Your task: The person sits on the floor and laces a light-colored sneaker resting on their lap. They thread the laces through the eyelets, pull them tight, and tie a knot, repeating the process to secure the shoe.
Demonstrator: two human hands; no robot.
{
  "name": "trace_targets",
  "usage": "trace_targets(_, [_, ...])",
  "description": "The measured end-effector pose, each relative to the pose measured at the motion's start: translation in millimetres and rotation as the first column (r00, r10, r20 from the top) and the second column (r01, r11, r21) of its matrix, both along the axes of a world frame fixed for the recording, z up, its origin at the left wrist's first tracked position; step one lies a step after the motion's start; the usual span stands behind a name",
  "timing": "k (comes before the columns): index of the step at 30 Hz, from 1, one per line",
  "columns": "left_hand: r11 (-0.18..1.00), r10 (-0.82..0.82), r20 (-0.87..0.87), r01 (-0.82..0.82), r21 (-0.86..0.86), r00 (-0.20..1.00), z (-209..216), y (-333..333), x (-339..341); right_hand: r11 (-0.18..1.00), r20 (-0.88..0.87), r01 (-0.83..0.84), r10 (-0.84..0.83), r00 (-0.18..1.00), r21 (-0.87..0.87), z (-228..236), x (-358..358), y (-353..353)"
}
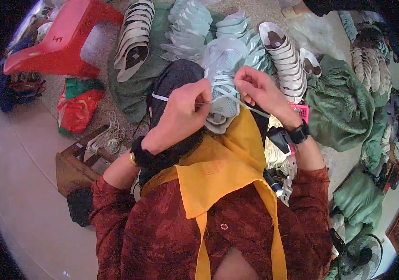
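- Shoe upper (pixel 222 81) (pale grey, laced) sits on lap above yellow apron (pixel 223 168).
- Left hand (pixel 185 112): fingers pinched on white lace (pixel 162 97), left of upper.
- Right hand (pixel 258 88): fingers pinched on lace, right of upper.

Shoe (pixel 222 70) heel behind left hand (pixel 185 112); fan (pixel 360 256) cut off

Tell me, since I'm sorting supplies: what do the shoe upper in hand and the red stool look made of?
Shoe upper: pale grey mesh-like fabric, matte, with flat woven-looking laces. Red stool: apparently moulded plastic, smooth and slightly glossy.
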State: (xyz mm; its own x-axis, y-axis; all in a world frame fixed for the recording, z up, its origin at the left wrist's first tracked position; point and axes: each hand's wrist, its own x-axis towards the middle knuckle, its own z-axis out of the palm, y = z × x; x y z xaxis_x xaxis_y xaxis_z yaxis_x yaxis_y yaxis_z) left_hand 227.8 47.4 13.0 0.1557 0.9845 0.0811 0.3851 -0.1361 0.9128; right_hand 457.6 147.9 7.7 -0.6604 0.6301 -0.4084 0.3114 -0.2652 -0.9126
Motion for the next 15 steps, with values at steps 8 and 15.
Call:
trace_targets(8, [0.982,0.004,0.091,0.013,-0.187,0.996,8.4,0.9,-2.3,0.873,0.042,0.058,-0.089,0.995,0.484,-4.7,11.5,-16.7])
trace_targets(15, [0.991,-0.019,-0.009,0.017,-0.135,1.0,7.3,2.8,0.0,0.961,-0.107,0.261,-0.252,0.962,0.086,-17.5,16.6,-21.2])
